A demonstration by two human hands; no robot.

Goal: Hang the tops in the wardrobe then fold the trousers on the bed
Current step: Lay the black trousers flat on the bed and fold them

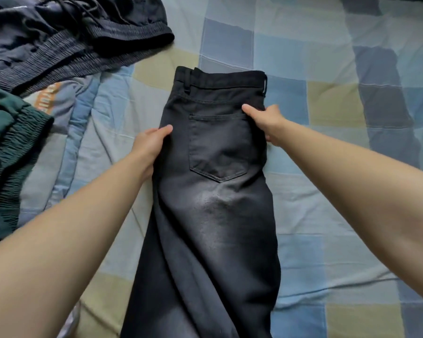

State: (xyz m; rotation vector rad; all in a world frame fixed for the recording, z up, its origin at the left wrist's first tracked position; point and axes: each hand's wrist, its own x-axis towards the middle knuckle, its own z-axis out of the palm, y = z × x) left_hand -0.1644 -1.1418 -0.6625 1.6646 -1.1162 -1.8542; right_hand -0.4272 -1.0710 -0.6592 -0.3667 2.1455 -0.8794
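A pair of black jeans (213, 196) lies lengthwise on the bed, folded in half along its length, waistband at the far end and a back pocket facing up. My left hand (149, 145) grips the left edge of the jeans near the hip, thumb on top. On the opposite side, my right hand (266, 121) pinches the right edge just below the waistband, thumb on the fabric. The legs run off the bottom of the view.
The bed carries a checked sheet (327, 118) in blue, grey and olive. Dark navy trousers with elastic waistbands (66, 37) are heaped at the top left. A dark green garment (7, 142) lies at the left edge.
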